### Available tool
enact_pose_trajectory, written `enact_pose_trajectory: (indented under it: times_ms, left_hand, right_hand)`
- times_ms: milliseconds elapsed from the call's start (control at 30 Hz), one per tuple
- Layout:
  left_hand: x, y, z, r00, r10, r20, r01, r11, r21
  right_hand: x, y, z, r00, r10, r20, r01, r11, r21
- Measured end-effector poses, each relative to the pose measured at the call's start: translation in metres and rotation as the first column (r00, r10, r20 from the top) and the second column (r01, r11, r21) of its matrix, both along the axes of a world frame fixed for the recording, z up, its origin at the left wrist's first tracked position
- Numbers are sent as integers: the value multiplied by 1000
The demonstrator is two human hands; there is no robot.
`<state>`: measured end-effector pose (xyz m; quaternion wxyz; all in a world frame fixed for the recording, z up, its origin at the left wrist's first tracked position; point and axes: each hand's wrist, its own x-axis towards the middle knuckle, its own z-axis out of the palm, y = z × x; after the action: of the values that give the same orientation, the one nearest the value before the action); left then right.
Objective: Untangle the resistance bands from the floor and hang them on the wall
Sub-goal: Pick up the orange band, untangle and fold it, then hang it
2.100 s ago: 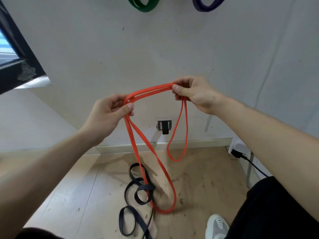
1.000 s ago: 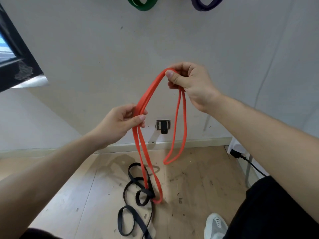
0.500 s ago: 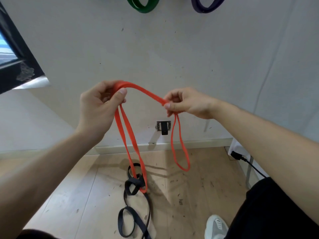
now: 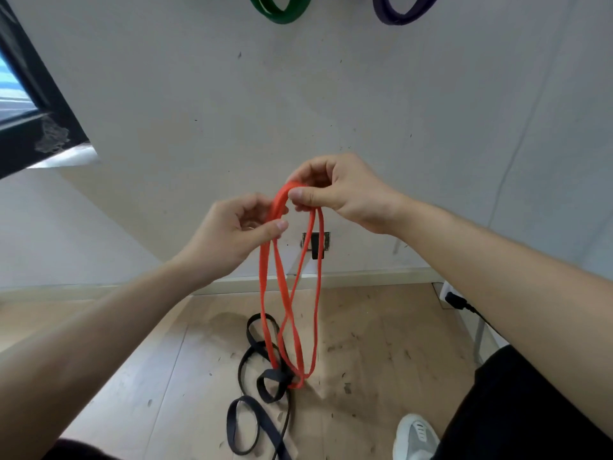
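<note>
High on the wall, a green band (image 4: 281, 11) and a purple band (image 4: 403, 10) already hang. In front of you, your left hand (image 4: 229, 235) and right hand (image 4: 341, 190) each have their grip pinched shut on the top of the orange band (image 4: 288, 295), whose crossed strands dangle to the floor. The black band (image 4: 262, 376) lies there still knotted, so I'd judge you about halfway.

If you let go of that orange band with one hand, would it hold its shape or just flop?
Probably flop: the orange band hangs limp from both hands, its strands crossing as they droop. It looks light, since fingertips alone pinch it up. Its lower end seems to reach the black band on the floor, so it may snag there.
</note>
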<state>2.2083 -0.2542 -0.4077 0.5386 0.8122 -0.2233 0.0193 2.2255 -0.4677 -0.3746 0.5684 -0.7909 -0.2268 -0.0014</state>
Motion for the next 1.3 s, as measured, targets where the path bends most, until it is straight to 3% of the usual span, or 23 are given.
enact_pose_trajectory:
  times_ms: [133,267,433,633,767,900,1033,1133,1300]
  left_hand:
    - [0,-6,-4,994,-58,-93,53,997,-48]
    - [-3,-9,-6,987,-81,-138,77,996,-35]
    - [2,-7,-4,994,-33,-106,17,989,-149]
    - [8,1,-3,993,78,-92,-101,956,-276]
    - [10,3,-1,984,170,-45,-176,951,-255]
    - [8,4,1,986,162,42,-153,975,-164]
    - [5,-1,2,994,96,46,-91,990,-104]
    - [3,-3,4,996,68,49,-63,993,-103]
    - [1,-4,6,1000,14,9,-14,996,-93]
  right_hand:
    - [-1,3,6,996,-44,83,39,997,60]
    - [3,-3,16,990,-125,67,100,951,291]
    - [10,-23,24,975,-219,32,188,894,406]
    - [19,-53,6,985,-159,-67,171,959,227]
    - [20,-66,-5,982,-94,-165,99,995,20]
    - [14,-58,-13,968,3,-249,-62,971,-230]
    - [3,-26,-10,967,98,-233,-132,982,-134]
    - [-2,-9,-1,993,24,-112,-29,999,-39]
    - [-10,1,13,991,-66,120,73,996,-56]
